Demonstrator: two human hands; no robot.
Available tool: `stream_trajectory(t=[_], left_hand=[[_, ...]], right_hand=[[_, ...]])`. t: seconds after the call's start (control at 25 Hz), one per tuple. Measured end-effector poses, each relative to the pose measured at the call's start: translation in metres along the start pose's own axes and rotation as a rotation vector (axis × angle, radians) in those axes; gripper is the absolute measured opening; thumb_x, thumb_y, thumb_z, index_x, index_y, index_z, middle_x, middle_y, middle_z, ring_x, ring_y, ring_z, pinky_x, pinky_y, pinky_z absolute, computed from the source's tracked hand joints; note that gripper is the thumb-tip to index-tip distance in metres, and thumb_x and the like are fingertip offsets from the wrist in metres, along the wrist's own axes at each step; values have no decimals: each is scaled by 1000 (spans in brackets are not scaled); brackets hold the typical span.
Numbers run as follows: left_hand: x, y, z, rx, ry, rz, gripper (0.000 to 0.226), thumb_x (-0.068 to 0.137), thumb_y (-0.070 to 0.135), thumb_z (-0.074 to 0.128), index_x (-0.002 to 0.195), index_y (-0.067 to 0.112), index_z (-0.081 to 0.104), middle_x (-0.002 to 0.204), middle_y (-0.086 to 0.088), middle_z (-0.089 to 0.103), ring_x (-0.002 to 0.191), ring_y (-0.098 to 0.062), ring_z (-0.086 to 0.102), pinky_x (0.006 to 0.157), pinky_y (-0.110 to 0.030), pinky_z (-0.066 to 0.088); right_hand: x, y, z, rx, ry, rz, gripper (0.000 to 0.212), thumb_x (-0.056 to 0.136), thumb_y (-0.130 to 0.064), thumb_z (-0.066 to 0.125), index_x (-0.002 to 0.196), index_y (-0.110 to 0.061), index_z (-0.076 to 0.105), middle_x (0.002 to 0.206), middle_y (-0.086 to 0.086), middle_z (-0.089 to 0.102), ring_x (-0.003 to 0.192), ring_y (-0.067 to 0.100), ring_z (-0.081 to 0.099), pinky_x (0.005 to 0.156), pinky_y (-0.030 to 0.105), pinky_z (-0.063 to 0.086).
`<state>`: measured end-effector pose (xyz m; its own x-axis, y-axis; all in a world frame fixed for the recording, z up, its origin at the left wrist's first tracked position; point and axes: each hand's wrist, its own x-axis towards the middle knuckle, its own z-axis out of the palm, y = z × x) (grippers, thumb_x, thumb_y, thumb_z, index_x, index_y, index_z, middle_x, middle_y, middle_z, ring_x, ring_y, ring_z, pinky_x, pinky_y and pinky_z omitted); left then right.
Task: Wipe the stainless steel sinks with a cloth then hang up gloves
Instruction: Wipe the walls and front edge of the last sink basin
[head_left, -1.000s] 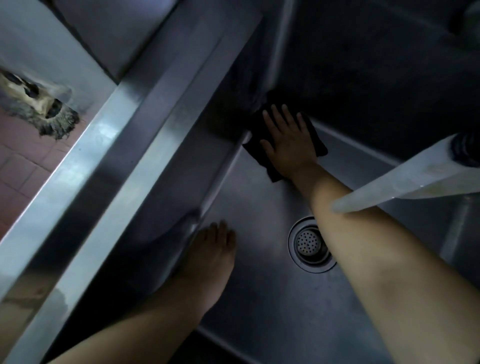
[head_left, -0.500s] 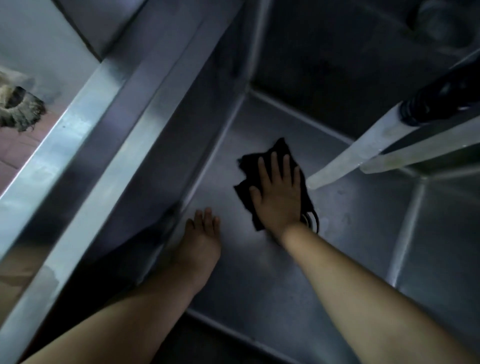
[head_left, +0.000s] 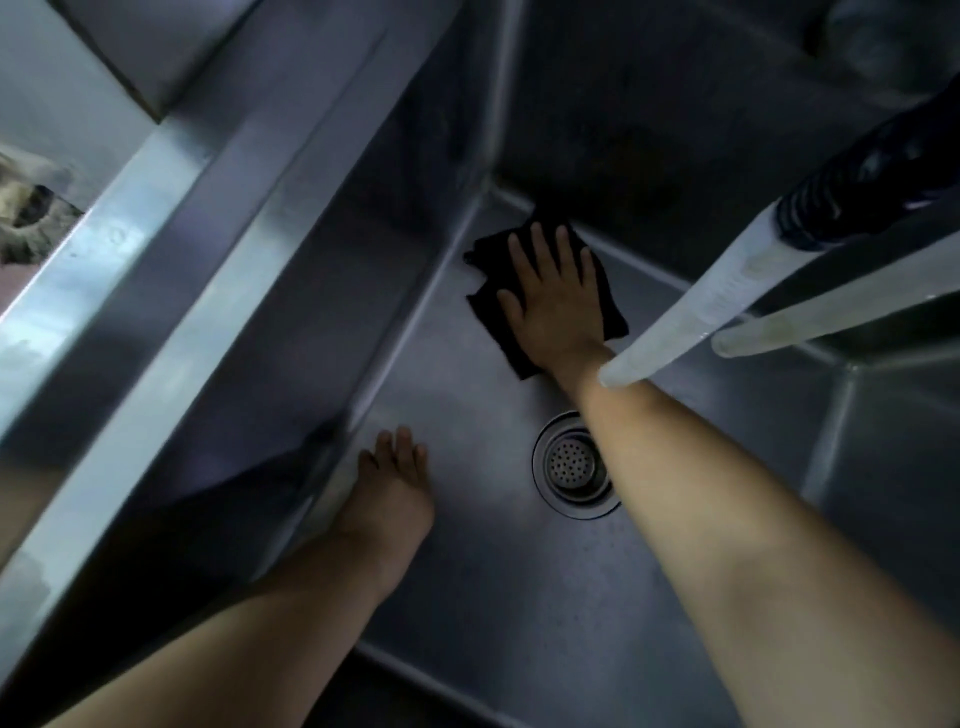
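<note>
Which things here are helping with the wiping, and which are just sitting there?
Helping:
right hand, pressing flat on the dark cloth
sink floor
left hand, resting on the sink floor

Just there:
drain strainer
pale spout

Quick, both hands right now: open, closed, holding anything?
Left hand: open, flat on sink floor.
Right hand: open, pressing cloth.

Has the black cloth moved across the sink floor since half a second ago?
Yes. The cloth, under the flat right hand, has slid away from the drain toward the sink's far corner.
</note>
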<state>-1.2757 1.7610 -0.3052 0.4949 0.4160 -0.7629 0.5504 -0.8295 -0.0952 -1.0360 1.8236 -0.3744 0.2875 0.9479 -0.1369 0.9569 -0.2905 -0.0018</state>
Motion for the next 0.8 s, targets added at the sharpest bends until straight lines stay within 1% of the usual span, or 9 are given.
stream_trajectory(t=[0.08,0.16,0.2,0.32,0.36,0.44,0.52,0.64,0.8], left_hand=[[0,3,-1,-1,-13,-7,52,94,-11,17,138,-18,-8,145,-43,-7,135,-58,6,111,-59,18],[-2,5,-3,0,-17,-23,52,93,-12,17,138,-18,-9,146,-43,-6,136,-57,6,111,-58,17],[-2,6,-5,15,-14,-28,54,94,-11,21,138,-18,-9,146,-42,-6,136,-56,6,111,-57,18],[-4,5,-8,58,-12,-34,67,95,1,39,140,-16,-7,147,-42,-5,137,-54,9,112,-54,20],[-5,5,-8,72,-11,-34,68,95,2,42,140,-16,-6,147,-42,-5,137,-53,10,112,-53,21],[-6,5,-9,83,-6,-30,69,94,2,42,141,-15,-5,148,-41,-3,137,-53,11,111,-52,23],[-6,4,-8,86,-7,-27,70,93,1,44,141,-15,-5,148,-40,-3,138,-52,12,111,-52,24],[-7,2,-6,86,8,-11,74,92,4,46,141,-15,-6,148,-40,-3,138,-52,13,111,-51,24],[-9,-3,-4,64,24,14,76,91,6,48,141,-15,-6,148,-41,-3,138,-51,13,111,-50,24]], right_hand=[[4,24,-2,-1,-37,11,67,93,-55,18,152,-25,7,160,4,4,147,27,-2,118,44,-4],[-13,47,-3,-16,-78,73,76,85,-61,9,152,-26,2,160,2,0,147,25,-4,119,46,1],[-26,59,-4,-38,-64,100,76,85,-59,10,152,-25,3,160,3,3,147,25,-2,119,47,2],[-69,99,-7,-20,-5,199,66,94,-46,35,151,-22,13,158,5,16,146,27,9,118,47,8],[-83,112,-7,-11,3,249,65,94,-43,38,150,-22,15,158,5,19,145,26,11,118,46,8],[-110,138,-3,-21,-4,369,63,94,-41,38,150,-20,18,157,7,20,145,28,11,118,47,8],[-135,159,0,-34,-34,507,64,95,-43,32,151,-17,15,158,9,16,146,30,9,118,47,7],[-165,166,0,-12,-60,689,69,91,-49,19,151,-14,9,159,11,10,146,31,5,118,44,2],[-193,125,7,51,-41,850,66,96,-42,31,150,-10,12,158,16,11,146,34,4,118,45,1]])
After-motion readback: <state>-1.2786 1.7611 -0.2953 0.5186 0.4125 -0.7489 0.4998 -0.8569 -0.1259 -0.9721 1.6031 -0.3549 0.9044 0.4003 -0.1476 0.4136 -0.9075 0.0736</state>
